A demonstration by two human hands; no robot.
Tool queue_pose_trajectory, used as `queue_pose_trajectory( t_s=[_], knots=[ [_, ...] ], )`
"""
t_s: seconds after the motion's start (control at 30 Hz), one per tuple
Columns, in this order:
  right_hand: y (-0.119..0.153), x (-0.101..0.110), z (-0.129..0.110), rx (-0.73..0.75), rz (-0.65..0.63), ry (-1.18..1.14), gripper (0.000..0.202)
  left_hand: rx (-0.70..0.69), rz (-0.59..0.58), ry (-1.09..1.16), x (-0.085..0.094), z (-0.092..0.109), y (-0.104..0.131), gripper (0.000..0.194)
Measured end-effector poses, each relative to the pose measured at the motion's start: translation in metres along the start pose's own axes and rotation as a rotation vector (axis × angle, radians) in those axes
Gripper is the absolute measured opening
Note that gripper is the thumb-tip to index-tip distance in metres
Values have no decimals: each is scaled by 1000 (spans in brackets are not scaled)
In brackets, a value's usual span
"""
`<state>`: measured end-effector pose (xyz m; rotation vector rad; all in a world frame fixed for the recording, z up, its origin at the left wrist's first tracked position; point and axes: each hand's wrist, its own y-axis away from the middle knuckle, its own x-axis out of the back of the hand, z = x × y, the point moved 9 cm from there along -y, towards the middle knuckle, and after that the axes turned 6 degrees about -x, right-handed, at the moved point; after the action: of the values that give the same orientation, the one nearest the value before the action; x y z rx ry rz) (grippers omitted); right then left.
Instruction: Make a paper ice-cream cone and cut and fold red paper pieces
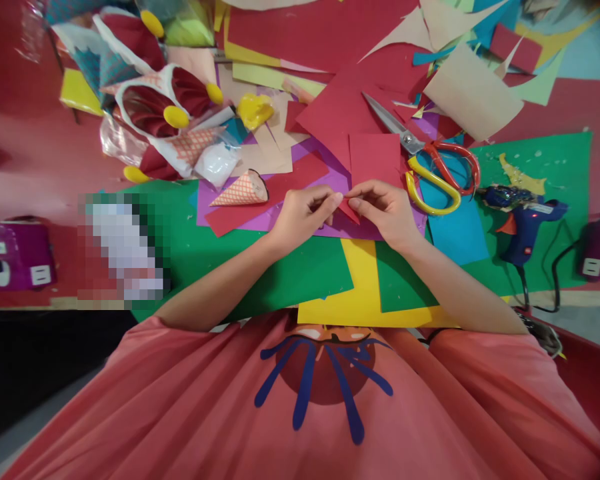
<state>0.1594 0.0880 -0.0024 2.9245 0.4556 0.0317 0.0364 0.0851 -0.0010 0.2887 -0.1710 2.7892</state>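
Between my two hands is a small piece of red paper (349, 211) with a pointed end. The fingertips of my left hand (311, 212) pinch its left side. From the right, my right hand (381, 208) grips it between thumb and fingers, close to the other fingertips. Purple sheets (285, 217) lie beneath both hands. Just left of my left hand rests a small checkered paper cone (243, 189) on a red strip (220, 219). Large scissors (409, 140) with one red and one yellow handle lie beyond my right hand, blades apart.
A blue glue gun (524, 233) with a cord lies at right on a green sheet (565, 173). Larger paper cones (147, 107) with yellow discs crowd the back left. Paper scraps (325, 33) cover the back. Purple power strips (23, 257) sit at both sides.
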Motion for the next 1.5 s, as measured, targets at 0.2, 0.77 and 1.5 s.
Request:
queue_pose_trajectory(
  t_s=[0.2,0.77,1.5],
  knots=[
    [0,0,2,-25,2,-43,30,-49,-1,-119,1,6,-1,49],
    [8,-5,-16,110,-45,210,27,-453,9,-480,-4,35,8,24],
    [9,-17,-6,-8,-158,74,41,-816,266,-644,2,69,30,18]
  ],
)
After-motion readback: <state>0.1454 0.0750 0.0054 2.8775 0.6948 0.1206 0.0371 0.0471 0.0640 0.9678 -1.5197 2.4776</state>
